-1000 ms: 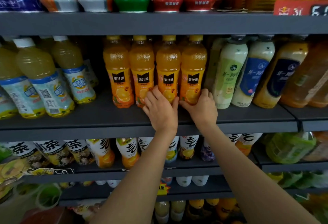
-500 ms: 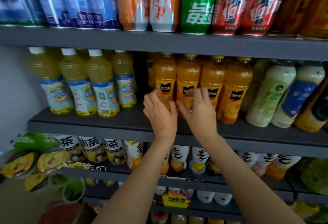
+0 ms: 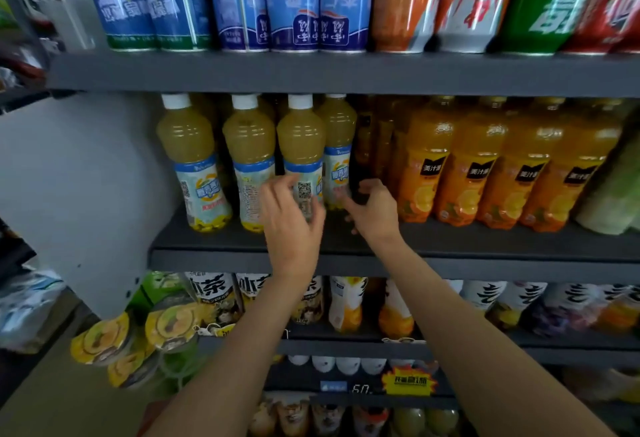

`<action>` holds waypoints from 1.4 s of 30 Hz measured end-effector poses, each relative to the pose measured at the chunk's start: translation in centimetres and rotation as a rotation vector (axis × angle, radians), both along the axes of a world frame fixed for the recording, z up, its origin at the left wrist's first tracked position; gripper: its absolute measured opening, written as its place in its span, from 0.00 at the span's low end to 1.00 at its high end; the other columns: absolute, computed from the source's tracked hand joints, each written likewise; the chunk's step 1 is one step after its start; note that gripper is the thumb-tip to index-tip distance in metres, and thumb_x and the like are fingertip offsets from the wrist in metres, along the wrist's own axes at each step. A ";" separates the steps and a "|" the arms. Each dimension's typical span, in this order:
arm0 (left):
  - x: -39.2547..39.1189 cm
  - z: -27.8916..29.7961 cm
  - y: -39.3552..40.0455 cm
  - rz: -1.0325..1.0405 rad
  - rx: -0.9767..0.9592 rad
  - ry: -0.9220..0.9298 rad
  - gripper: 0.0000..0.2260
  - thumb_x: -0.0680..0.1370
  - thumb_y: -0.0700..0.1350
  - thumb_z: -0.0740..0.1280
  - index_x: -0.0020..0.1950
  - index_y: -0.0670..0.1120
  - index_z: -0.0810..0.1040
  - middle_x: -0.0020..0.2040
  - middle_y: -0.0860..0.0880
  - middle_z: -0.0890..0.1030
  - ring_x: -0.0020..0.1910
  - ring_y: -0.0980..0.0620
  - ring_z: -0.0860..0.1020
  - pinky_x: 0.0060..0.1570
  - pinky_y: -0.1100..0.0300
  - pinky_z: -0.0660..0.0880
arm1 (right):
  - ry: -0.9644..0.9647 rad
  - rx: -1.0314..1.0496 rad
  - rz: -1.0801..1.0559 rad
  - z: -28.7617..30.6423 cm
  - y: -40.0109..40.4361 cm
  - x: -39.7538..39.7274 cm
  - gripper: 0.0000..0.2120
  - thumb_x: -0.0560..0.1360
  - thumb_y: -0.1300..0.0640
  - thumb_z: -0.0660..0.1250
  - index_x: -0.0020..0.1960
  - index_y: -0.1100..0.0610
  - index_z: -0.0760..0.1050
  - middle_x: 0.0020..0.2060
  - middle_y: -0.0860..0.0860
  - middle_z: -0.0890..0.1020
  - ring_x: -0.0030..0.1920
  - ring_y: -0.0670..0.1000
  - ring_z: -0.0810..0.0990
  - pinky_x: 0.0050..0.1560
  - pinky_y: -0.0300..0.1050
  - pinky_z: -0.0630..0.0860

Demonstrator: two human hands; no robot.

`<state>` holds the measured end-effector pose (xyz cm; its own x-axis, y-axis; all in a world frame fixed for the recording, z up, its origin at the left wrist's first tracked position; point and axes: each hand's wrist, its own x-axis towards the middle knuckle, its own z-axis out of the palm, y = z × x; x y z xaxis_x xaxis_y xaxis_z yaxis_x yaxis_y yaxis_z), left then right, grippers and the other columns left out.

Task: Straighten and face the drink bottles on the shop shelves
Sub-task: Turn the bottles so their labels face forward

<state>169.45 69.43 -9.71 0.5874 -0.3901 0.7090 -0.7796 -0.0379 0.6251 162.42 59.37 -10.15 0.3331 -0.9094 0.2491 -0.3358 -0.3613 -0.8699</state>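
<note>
Several pale yellow juice bottles with white caps stand at the left of the middle shelf point(image 3: 450, 267). The third yellow bottle point(image 3: 301, 139) shows its QR-code side to the front. My left hand point(image 3: 291, 225) curls round its lower label, fingers on the left and thumb on the right. The fourth yellow bottle point(image 3: 341, 132) stands just behind and to the right of it. My right hand point(image 3: 374, 215) sits in the dark gap beside it with fingers curled toward its base; contact is blurred. A row of orange juice bottles point(image 3: 474, 166) stands to the right, black labels facing forward.
Tall cans point(image 3: 294, 4) fill the shelf above, close over the bottle caps. Tea bottles point(image 3: 214, 298) line the shelf below. Sealed cups point(image 3: 104, 336) hang at the lower left. A white side panel point(image 3: 86, 177) closes the shelf's left end. A pale green bottle point(image 3: 616, 194) stands far right.
Both hands left the orange bottles and moved left to the yellow bottles. My view swung left with them, and the left hand now wraps the third yellow bottle.
</note>
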 end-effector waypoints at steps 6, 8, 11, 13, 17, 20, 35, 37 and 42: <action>-3.1 0.5 -3.6 -0.308 0.167 0.007 0.17 0.81 0.38 0.57 0.70 0.40 0.67 0.66 0.42 0.71 0.66 0.47 0.69 0.63 0.62 0.63 | -0.018 -0.282 -0.122 1.0 0.3 -1.8 0.13 0.75 0.58 0.67 0.57 0.62 0.75 0.53 0.55 0.80 0.53 0.52 0.78 0.50 0.37 0.71; -3.3 0.7 -5.2 -0.326 0.186 0.084 0.18 0.82 0.40 0.55 0.72 0.40 0.64 0.70 0.43 0.68 0.69 0.48 0.66 0.63 0.65 0.60 | -0.007 -0.375 -0.162 1.5 0.3 -3.2 0.11 0.75 0.59 0.67 0.55 0.62 0.76 0.50 0.55 0.81 0.50 0.51 0.79 0.47 0.37 0.72; -3.6 0.5 -6.9 -0.353 0.241 0.091 0.19 0.82 0.41 0.55 0.73 0.40 0.61 0.72 0.42 0.66 0.71 0.47 0.64 0.64 0.66 0.58 | 0.061 -0.452 -0.231 1.8 -0.4 -5.7 0.09 0.76 0.56 0.67 0.51 0.62 0.78 0.44 0.55 0.83 0.43 0.53 0.80 0.41 0.42 0.74; -3.9 0.1 -7.9 -0.364 0.268 0.103 0.20 0.82 0.42 0.56 0.74 0.40 0.60 0.72 0.42 0.65 0.72 0.48 0.63 0.65 0.67 0.57 | 0.125 -0.438 -0.298 1.6 -1.1 -7.3 0.11 0.76 0.53 0.67 0.49 0.62 0.78 0.43 0.55 0.83 0.43 0.55 0.81 0.41 0.47 0.76; -4.5 -0.6 -9.3 -0.474 0.301 0.216 0.24 0.81 0.46 0.58 0.75 0.43 0.57 0.73 0.44 0.64 0.72 0.49 0.63 0.68 0.60 0.60 | 0.252 -0.338 -0.357 0.8 -2.2 -8.9 0.15 0.74 0.49 0.68 0.51 0.61 0.75 0.47 0.55 0.82 0.47 0.56 0.80 0.44 0.50 0.77; -5.4 -0.7 -10.0 -0.619 0.366 0.320 0.29 0.79 0.49 0.63 0.76 0.45 0.55 0.72 0.46 0.66 0.70 0.51 0.65 0.66 0.60 0.63 | 0.363 -0.294 -0.363 0.4 -2.6 -9.1 0.17 0.76 0.46 0.65 0.51 0.61 0.73 0.45 0.56 0.81 0.46 0.59 0.80 0.39 0.49 0.73; -5.5 -0.6 -9.4 -0.261 0.363 0.298 0.30 0.68 0.55 0.74 0.63 0.42 0.68 0.58 0.43 0.72 0.57 0.44 0.74 0.55 0.49 0.74 | 0.348 -0.365 -0.139 0.3 -3.1 -9.5 0.13 0.79 0.57 0.59 0.61 0.60 0.72 0.43 0.60 0.81 0.44 0.61 0.80 0.39 0.53 0.76; -4.8 -0.7 -8.4 -0.200 0.337 0.306 0.31 0.68 0.54 0.74 0.63 0.42 0.67 0.59 0.43 0.71 0.58 0.43 0.73 0.53 0.54 0.72 | 0.348 -0.310 -0.144 0.8 -3.4 -8.3 0.15 0.79 0.54 0.60 0.61 0.62 0.70 0.45 0.60 0.81 0.46 0.61 0.80 0.43 0.54 0.77; -2.8 0.0 -6.9 -0.130 0.432 0.233 0.31 0.70 0.55 0.72 0.67 0.43 0.66 0.62 0.43 0.72 0.61 0.44 0.72 0.57 0.52 0.69 | 0.268 0.022 -0.196 1.7 -5.1 -5.6 0.23 0.75 0.46 0.65 0.61 0.62 0.66 0.51 0.60 0.80 0.50 0.60 0.81 0.51 0.56 0.78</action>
<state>166.66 62.49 -9.74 0.6381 -0.6992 0.3223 -0.6364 -0.2435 0.7319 156.82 54.25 -8.47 0.2020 -0.9669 0.1560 -0.6150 -0.2492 -0.7481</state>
